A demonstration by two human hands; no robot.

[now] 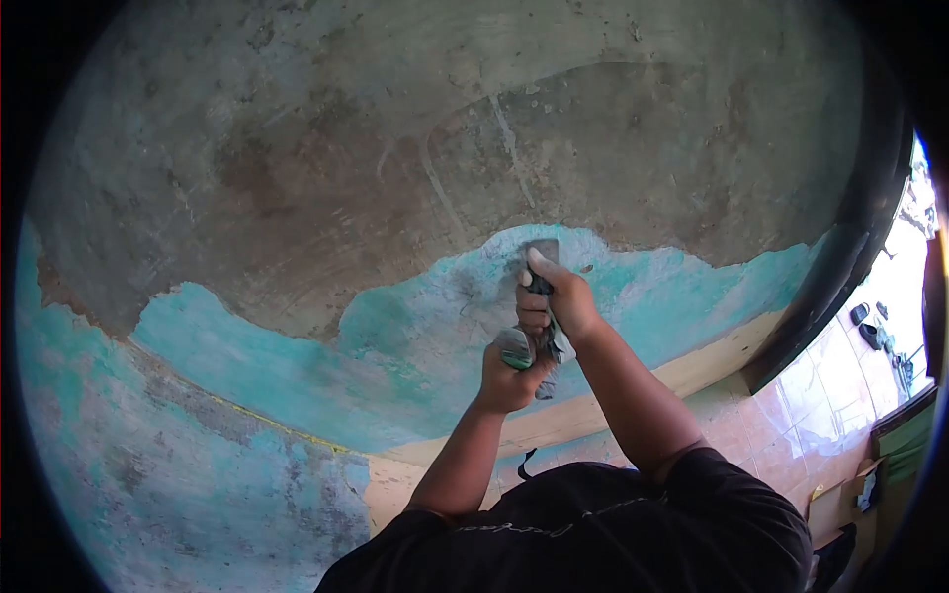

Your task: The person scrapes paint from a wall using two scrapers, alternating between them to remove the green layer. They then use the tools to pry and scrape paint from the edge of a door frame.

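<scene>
Both hands grip one grey-and-green tool (515,348) with a flat, squarish grey head, a dark neck and a rounded lower end. My right hand (561,296) is closed around the upper part, thumb pointing up beside the head. Lower down, my left hand (508,380) wraps the rounded end; the fingers partly hide the tool, and its exact kind I cannot tell. The flat head overlaps the wall's turquoise paint (425,306) just below its ragged upper edge. Bare grey-brown plaster (326,198) spreads above that edge.
A dark frame (835,267) bounds the wall on the right. Beyond it, sandals (870,336) lie on the tiled floor (791,435). A cardboard box (838,509) stands at lower right. A pale band (583,420) runs along the wall's bottom, and another patchy turquoise wall (217,474) is at lower left.
</scene>
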